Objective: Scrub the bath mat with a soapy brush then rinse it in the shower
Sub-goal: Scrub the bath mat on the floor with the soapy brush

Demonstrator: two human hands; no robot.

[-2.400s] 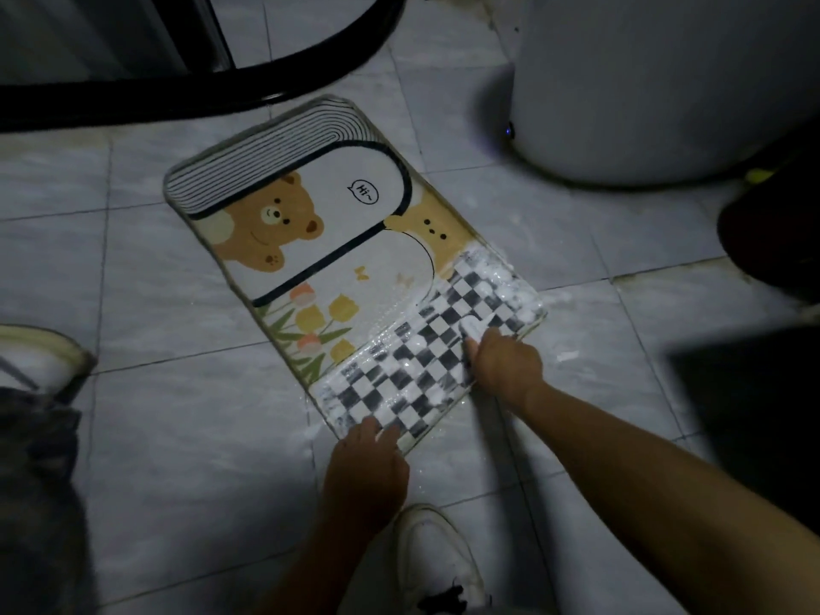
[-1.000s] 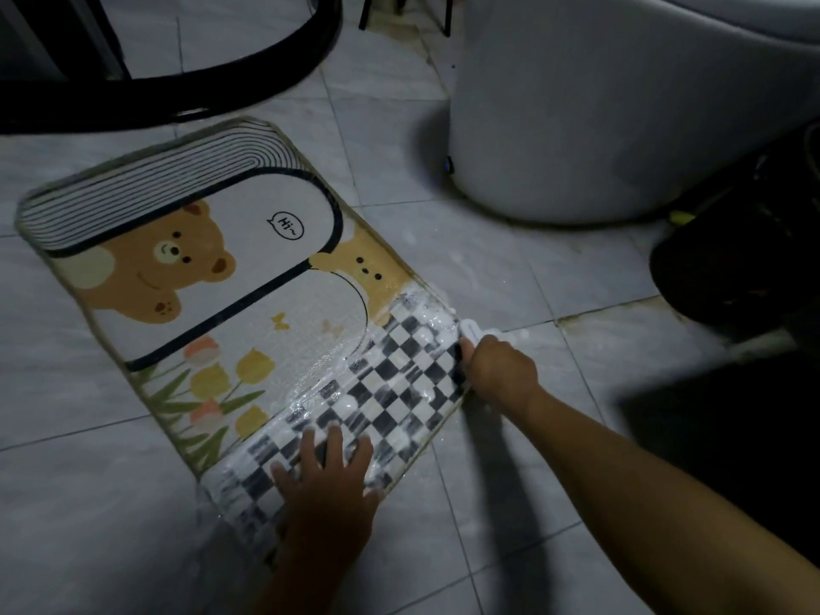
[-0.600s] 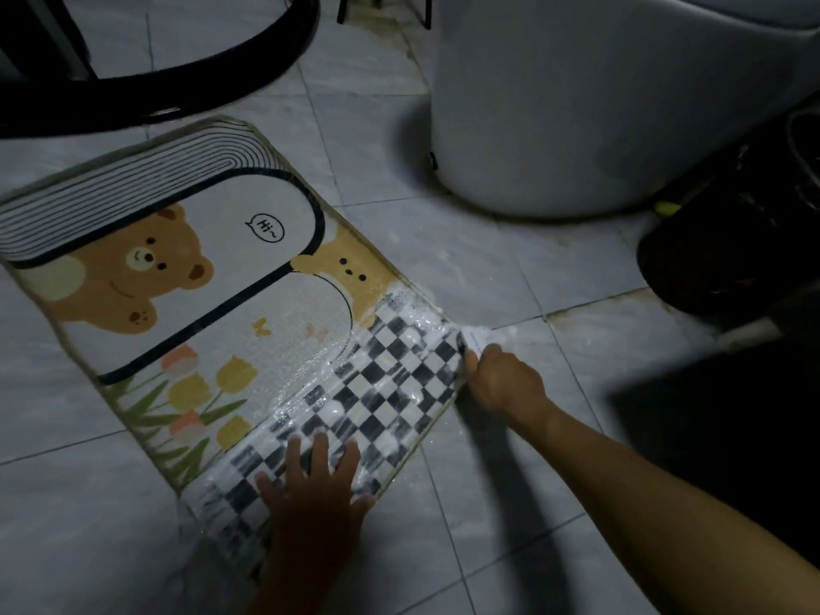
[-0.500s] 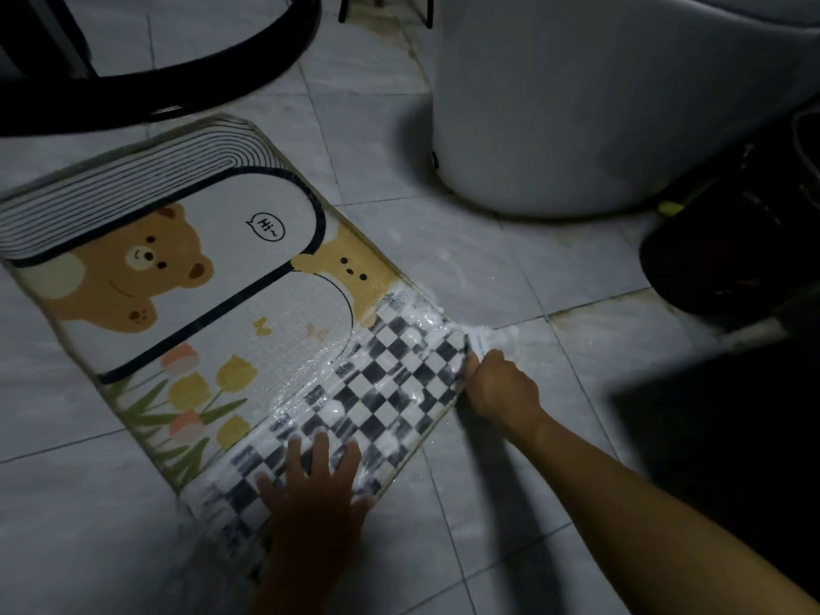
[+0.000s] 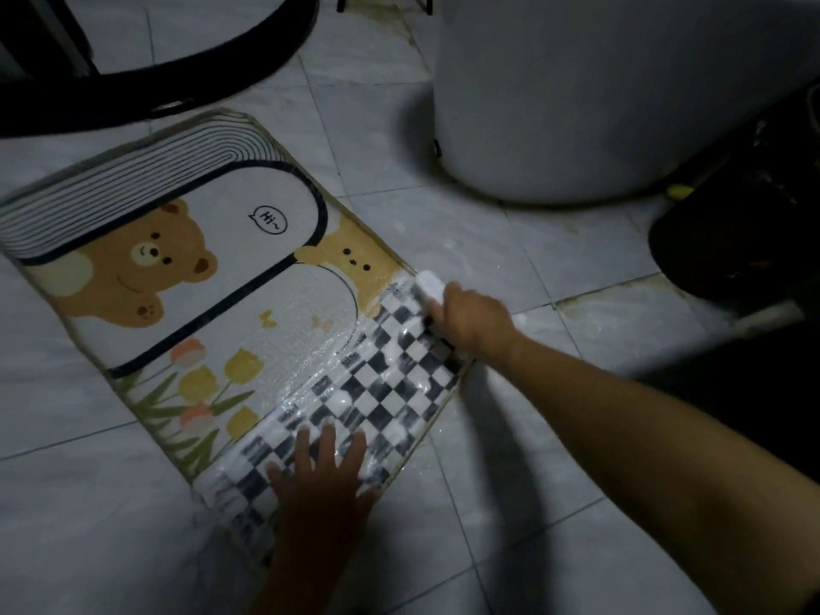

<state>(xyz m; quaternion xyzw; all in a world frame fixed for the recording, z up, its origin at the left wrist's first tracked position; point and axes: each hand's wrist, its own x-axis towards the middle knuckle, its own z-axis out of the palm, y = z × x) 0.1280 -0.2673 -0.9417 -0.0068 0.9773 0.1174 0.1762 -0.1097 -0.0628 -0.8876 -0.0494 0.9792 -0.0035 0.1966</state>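
Bath mat [image 5: 266,304] lies flat and slanted on the grey tiled floor [image 5: 80,503], its black-and-white checkered band at the near end. Nearest, the left hand [image 5: 321,486] comes up from the bottom of the view and rests palm down on that band close to the mat's near edge, fingers straight and spread, thumb out to the right, holding nothing, only pressing on the mat. The right forearm reaches in from the lower right, stretched long and low over the tiles, and throws a dark shadow beside the mat. At its end the right hand [image 5: 472,324] sits at the mat's right edge, knuckles up, fingers curled tight round a white brush [image 5: 429,284], of which only the blurred far end shows beyond the fingers, where the checkered band meets the panel with the small tan bear [image 5: 350,255]. White foam [image 5: 341,361] glistens over the checkered squares and the strip next to them. Farther up the mat are printed tulips, a large brown bear [image 5: 142,264] and a speech bubble [image 5: 268,220] that reads "Hi~", the only writing I can make out; curved black stripes fill the far end. Beyond the mat to the right stands a big white rounded vessel [image 5: 599,104], and at the far left a thick black curved rail [image 5: 111,97] sweeps across the floor. A dark object [image 5: 732,246] at the right edge is too dim to identify.
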